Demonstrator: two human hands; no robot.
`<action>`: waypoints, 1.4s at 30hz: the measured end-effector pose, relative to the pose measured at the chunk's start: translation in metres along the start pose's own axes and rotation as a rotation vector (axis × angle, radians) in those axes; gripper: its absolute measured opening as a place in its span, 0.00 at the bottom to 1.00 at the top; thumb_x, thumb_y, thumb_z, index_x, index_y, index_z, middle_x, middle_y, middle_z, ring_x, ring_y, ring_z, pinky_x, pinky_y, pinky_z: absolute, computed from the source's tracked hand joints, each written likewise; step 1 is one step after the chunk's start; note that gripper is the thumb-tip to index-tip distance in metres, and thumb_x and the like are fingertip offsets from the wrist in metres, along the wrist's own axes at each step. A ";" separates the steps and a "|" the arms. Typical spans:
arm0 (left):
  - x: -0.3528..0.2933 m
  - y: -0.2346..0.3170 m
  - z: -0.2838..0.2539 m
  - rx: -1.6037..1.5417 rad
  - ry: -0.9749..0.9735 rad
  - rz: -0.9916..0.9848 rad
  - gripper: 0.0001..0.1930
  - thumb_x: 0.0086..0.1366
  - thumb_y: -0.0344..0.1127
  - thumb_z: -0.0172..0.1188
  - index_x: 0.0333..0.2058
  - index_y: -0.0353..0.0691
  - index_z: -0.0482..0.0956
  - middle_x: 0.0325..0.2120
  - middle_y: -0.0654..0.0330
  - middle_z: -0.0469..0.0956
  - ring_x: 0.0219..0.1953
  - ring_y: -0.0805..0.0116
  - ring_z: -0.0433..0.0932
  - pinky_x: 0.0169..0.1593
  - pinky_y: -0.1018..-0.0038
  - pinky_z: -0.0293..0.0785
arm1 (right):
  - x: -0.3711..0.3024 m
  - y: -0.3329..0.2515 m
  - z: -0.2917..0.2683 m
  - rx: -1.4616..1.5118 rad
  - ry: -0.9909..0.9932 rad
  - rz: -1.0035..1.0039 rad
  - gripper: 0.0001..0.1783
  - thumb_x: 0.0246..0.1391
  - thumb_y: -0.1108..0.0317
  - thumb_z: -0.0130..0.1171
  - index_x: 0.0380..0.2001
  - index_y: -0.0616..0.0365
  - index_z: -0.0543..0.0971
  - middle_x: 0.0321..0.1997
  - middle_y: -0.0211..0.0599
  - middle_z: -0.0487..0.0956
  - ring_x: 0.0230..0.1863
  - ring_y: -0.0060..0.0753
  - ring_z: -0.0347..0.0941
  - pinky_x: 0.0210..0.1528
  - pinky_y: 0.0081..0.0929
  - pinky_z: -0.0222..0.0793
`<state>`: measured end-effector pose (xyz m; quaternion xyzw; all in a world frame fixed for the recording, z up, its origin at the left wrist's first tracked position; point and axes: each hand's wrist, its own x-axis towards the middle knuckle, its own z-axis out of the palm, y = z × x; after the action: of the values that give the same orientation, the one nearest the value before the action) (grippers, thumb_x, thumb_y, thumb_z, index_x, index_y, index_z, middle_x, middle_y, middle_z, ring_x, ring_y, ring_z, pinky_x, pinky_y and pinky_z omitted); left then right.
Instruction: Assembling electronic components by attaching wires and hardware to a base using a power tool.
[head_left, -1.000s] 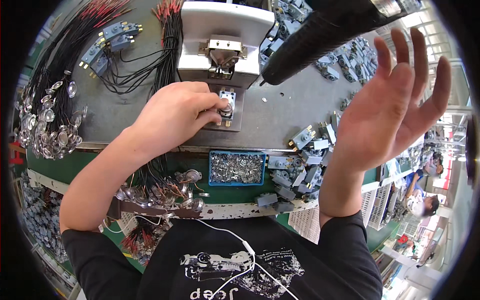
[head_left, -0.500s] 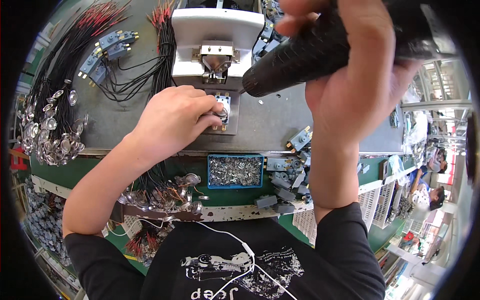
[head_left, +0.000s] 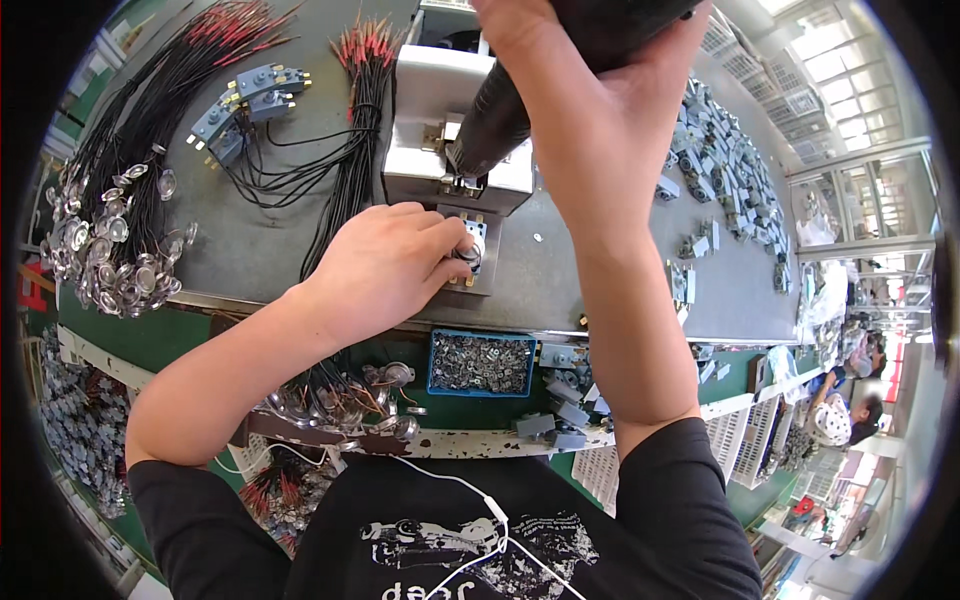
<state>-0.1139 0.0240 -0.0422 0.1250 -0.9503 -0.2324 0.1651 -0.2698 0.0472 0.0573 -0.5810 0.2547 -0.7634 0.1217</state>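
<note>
My left hand (head_left: 385,270) is closed in a pinch over a small grey switch (head_left: 479,240) with brass terminals, which sits on a metal block (head_left: 487,275). A shiny round metal part (head_left: 466,254) shows between its thumb and forefinger. My right hand (head_left: 590,130) is wrapped round a black cylindrical power tool (head_left: 497,118), likely an electric screwdriver. The tool's lower end is at the front mechanism of a silver-white machine (head_left: 415,120), just beyond the switch. Its tip is too small to make out there.
Black wires with red ends (head_left: 230,40) and metal discs lie at the left, near several grey switches (head_left: 265,80). More switches (head_left: 725,170) are heaped at the right. A blue tray (head_left: 480,392) of small metal pieces stands below the bench edge, beside disc-ended wires (head_left: 395,375).
My right hand has brought the tool leftward, from beside the machine to its front mechanism. My left hand keeps its pinch at the switch. The whole view has shifted slightly.
</note>
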 end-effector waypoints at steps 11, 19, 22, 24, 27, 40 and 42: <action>-0.007 -0.007 0.007 -0.016 0.036 0.007 0.11 0.64 0.43 0.66 0.39 0.43 0.81 0.27 0.60 0.81 0.36 0.57 0.81 0.41 0.61 0.77 | -0.016 -0.013 0.007 -0.276 0.207 0.279 0.34 0.54 0.85 0.66 0.61 0.60 0.62 0.42 0.37 0.81 0.39 0.25 0.80 0.37 0.22 0.77; -0.005 -0.007 0.009 -0.043 0.084 0.023 0.11 0.61 0.38 0.70 0.39 0.42 0.82 0.28 0.60 0.81 0.34 0.58 0.81 0.39 0.62 0.77 | -0.015 -0.038 -0.003 -0.292 0.318 0.416 0.11 0.55 0.82 0.67 0.41 0.67 0.78 0.31 0.36 0.82 0.24 0.20 0.77 0.25 0.19 0.74; -0.004 -0.005 0.008 -0.036 0.075 0.015 0.12 0.59 0.36 0.72 0.39 0.40 0.82 0.28 0.60 0.81 0.34 0.59 0.81 0.39 0.64 0.77 | -0.012 -0.039 -0.012 -0.415 0.213 0.476 0.08 0.54 0.83 0.68 0.37 0.67 0.80 0.28 0.34 0.81 0.23 0.19 0.77 0.25 0.19 0.73; -0.003 -0.005 0.008 -0.030 0.069 0.010 0.12 0.59 0.36 0.72 0.39 0.40 0.82 0.28 0.60 0.81 0.34 0.59 0.81 0.39 0.64 0.77 | -0.015 -0.035 -0.011 -0.339 0.253 0.446 0.09 0.54 0.84 0.68 0.37 0.67 0.79 0.27 0.33 0.81 0.24 0.19 0.77 0.26 0.18 0.73; -0.002 -0.003 0.006 -0.036 0.056 0.002 0.12 0.59 0.36 0.72 0.39 0.40 0.82 0.28 0.60 0.81 0.34 0.59 0.81 0.39 0.64 0.77 | -0.014 -0.039 -0.010 -0.333 0.239 0.515 0.07 0.54 0.83 0.68 0.35 0.67 0.80 0.28 0.33 0.81 0.24 0.19 0.77 0.26 0.18 0.73; 0.002 -0.003 0.007 -0.017 0.123 0.051 0.11 0.62 0.39 0.69 0.38 0.42 0.80 0.42 0.58 0.80 0.43 0.55 0.81 0.46 0.61 0.79 | -0.012 0.032 -0.044 -0.099 -0.272 -0.351 0.19 0.54 0.84 0.68 0.47 0.66 0.73 0.33 0.36 0.82 0.27 0.20 0.77 0.28 0.19 0.74; -0.003 -0.005 0.006 -0.004 0.126 0.035 0.11 0.62 0.38 0.69 0.39 0.41 0.79 0.45 0.57 0.80 0.46 0.54 0.81 0.48 0.61 0.79 | -0.025 0.009 -0.035 -0.105 -0.170 0.014 0.15 0.54 0.83 0.68 0.43 0.67 0.75 0.32 0.35 0.81 0.27 0.19 0.77 0.27 0.19 0.74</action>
<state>-0.1126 0.0228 -0.0509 0.1227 -0.9396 -0.2229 0.2288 -0.2963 0.0603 0.0247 -0.6476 0.2870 -0.6960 0.1178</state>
